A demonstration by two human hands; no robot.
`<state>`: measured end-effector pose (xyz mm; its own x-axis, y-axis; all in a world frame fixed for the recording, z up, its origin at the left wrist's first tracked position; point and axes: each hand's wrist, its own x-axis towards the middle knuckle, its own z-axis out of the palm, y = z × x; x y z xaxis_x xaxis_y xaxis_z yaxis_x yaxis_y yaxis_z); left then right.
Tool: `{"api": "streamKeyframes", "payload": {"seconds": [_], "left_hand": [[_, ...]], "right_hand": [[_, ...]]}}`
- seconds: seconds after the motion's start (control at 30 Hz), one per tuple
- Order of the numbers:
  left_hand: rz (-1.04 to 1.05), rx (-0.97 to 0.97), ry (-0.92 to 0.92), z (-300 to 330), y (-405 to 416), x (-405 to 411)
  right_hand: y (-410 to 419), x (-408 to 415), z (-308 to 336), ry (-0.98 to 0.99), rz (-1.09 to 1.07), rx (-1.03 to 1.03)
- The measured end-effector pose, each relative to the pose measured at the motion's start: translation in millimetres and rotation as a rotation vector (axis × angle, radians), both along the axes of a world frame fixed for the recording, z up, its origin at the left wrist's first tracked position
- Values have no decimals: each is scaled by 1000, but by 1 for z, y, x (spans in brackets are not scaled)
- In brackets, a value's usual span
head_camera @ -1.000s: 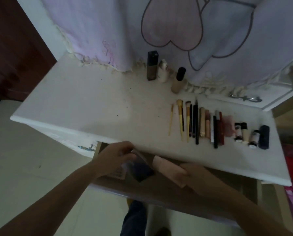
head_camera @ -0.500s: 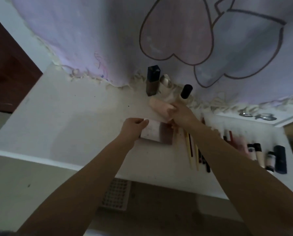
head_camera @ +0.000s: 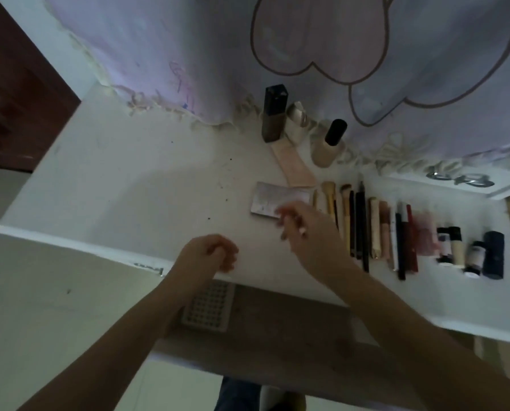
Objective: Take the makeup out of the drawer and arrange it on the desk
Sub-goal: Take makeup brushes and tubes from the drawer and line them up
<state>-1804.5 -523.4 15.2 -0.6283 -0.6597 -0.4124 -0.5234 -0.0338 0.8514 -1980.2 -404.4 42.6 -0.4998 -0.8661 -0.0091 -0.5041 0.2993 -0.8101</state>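
Both bare forearms reach forward; the left hand [head_camera: 208, 256] hangs with fingers loosely curled, holding nothing; the right hand [head_camera: 307, 229] is blurred, fingers relaxed, empty

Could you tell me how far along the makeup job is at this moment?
Mostly done: brushes and pencils lie in a row on the desk, bottles stand at the back, and the palette and pink tube are down. Both hands hold nothing. Left: a perforated tray in the open drawer.

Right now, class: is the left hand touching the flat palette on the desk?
Apart. The head view shows bare desk between the left hand and the palette.
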Motion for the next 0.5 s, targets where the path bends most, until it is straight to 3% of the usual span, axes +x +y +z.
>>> {"api": "streamKeyframes", "payload": {"seconds": [0.07,0.13,0.2,0.27,0.4,0.5], "left_hand": [[-124,36,-193,-20,18,36],[-244,-69,-421,-49,33,56],[-378,-295,-579,-75,40,62],[-459,-402,-638,-92,42,60],[-594,-409,-786,-113,42,57],[-590,-390,-773,-117,42,60]], "right_hand": [[34,45,-24,-126,194,196],[53,78,-61,-215,260,408],[52,95,-97,-332,171,606],[37,103,-124,-407,50,711],[2,119,-146,-580,-120,617],[-7,125,-144,-634,-161,591]]}}
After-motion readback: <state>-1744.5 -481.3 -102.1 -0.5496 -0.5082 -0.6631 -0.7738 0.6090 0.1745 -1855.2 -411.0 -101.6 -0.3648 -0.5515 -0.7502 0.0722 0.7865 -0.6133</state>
